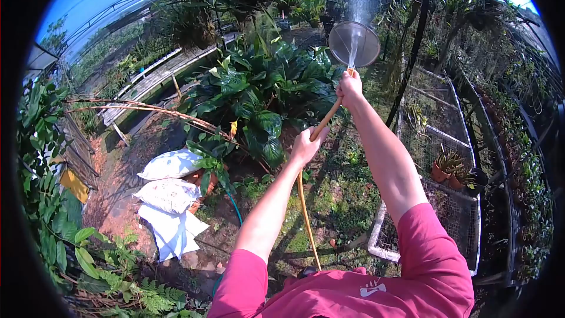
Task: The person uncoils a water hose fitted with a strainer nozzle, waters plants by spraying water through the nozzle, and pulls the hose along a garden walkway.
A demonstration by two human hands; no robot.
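Observation:
My right hand (351, 90) is closed round the end of a tan hose (304, 203), just below its orange tip. Water leaves the tip and passes through a round mesh disc (354, 44), spraying up and away beyond it. Lower and to the left, my left hand (307, 146) is wrapped round the same hose. From there the hose hangs down toward my body. Both arms are stretched forward.
Large leafy plants (259, 91) grow ahead. White sacks (169, 195) lie on the ground at left, near a thin teal hose (234, 206). Wire-mesh benches (435, 218) with potted plants (450, 168) stand at right. A dark slanting pole (414, 53) rises beyond my right arm.

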